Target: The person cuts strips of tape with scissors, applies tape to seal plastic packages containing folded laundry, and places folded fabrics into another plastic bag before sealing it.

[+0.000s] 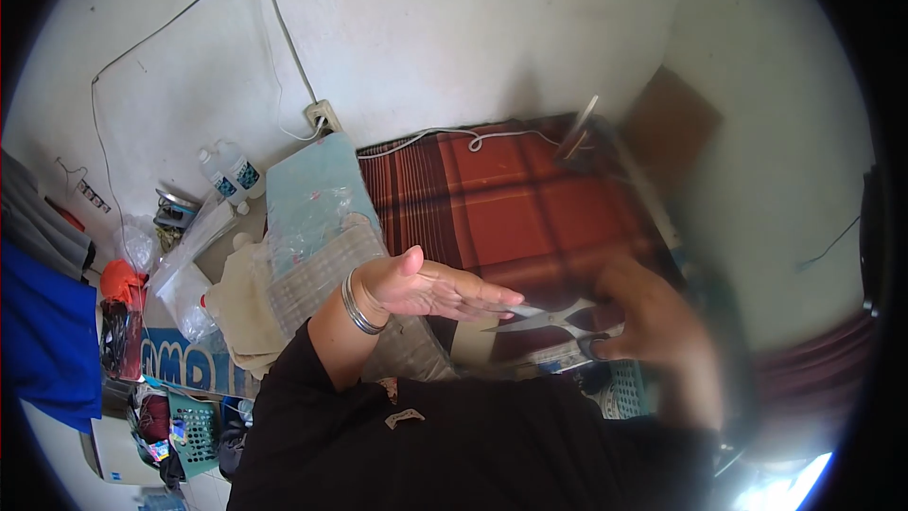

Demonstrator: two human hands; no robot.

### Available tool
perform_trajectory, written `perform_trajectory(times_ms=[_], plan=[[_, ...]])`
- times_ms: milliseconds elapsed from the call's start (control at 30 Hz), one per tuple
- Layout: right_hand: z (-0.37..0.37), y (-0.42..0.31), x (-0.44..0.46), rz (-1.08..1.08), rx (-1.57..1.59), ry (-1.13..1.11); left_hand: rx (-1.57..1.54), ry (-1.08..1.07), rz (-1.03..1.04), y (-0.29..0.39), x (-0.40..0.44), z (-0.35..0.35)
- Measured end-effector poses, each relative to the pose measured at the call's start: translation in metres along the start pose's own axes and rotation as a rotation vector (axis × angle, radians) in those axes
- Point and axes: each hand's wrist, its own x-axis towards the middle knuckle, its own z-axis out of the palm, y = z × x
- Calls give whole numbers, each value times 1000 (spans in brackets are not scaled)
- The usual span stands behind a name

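Red cloth (506,218) — scissors (558,320) — pale wall (473,28)

Two bottles (223,178) stood left near the wall (454,28), iron (177,209) nearby; blue cloth (47,331) hung nearer, left edge; plug (323,122) sat in wall socket (315,112).

We hold our left hand (440,291) open, its thumb (410,260) raised and its fingers (484,293) stretched out toward our right side. Our left forearm (331,345) angles up from our body. Our right hand (653,317), blurred, reaches inward with bent fingers, its wrist (702,360) lower and farther out.
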Motion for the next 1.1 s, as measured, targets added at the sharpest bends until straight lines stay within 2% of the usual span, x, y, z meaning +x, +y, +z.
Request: perform_trajectory(times_ms=[367, 433, 667, 767, 833, 1100], plan=[[3, -8, 16, -143, 9, 5, -9, -56, 12, 4, -4, 7], [3, -7, 14, -82, 47, -48, -7, -69, 6, 4, -5, 7], [9, -5, 6, -14, 61, -22, -12, -64, 40, 2, -1, 11], [-1, -18, -1, 14, -29, 42, 18, -6, -18, 3, -5, 10], [-7, -17, -13, 133, -28, 2, 16, 29, -68, 8, -12, 5], [0, -4, -18, 142, -61, 22, -6, 2, -14, 18, -5, 5]])
